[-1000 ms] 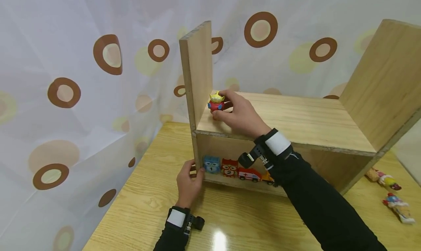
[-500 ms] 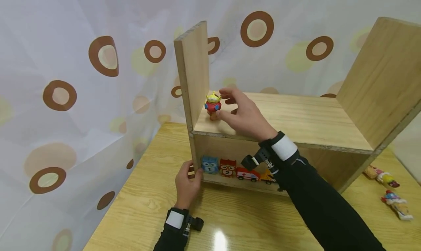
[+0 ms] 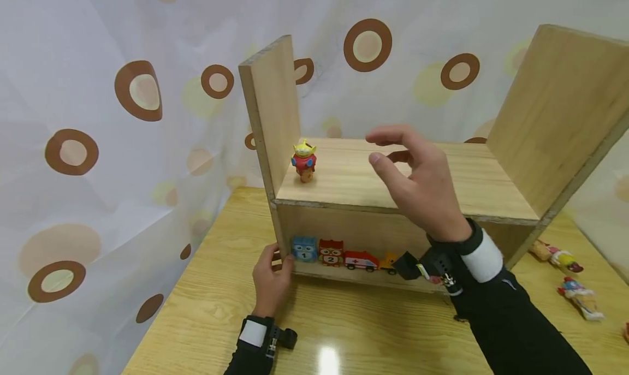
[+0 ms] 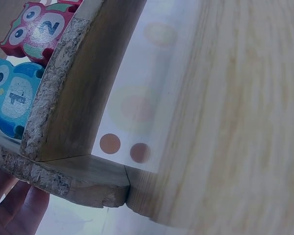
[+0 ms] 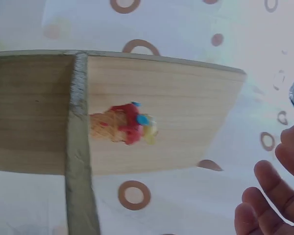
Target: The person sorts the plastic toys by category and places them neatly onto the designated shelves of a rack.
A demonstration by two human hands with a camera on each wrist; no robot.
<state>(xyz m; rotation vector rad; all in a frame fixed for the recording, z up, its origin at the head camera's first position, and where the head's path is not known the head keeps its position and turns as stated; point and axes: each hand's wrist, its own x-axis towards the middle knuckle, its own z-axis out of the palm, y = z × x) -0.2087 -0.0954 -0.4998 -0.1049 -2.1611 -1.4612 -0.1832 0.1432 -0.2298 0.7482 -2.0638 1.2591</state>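
Right hand (image 3: 425, 181): raised over the upper board of a pale wooden shelf unit (image 3: 344, 173); thumb and fingers curved, well parted, holding nothing. Toy figurine, yellow head, red body, tan cone-like base (image 3: 304, 163): upright on that board, left of the right hand and apart from it. Left hand (image 3: 272, 282): grips the unit's side panel low down. Blue owl block numbered 1 (image 3: 304, 249): just right of the left hand; red owl block numbered 2 (image 3: 331, 253): next along.
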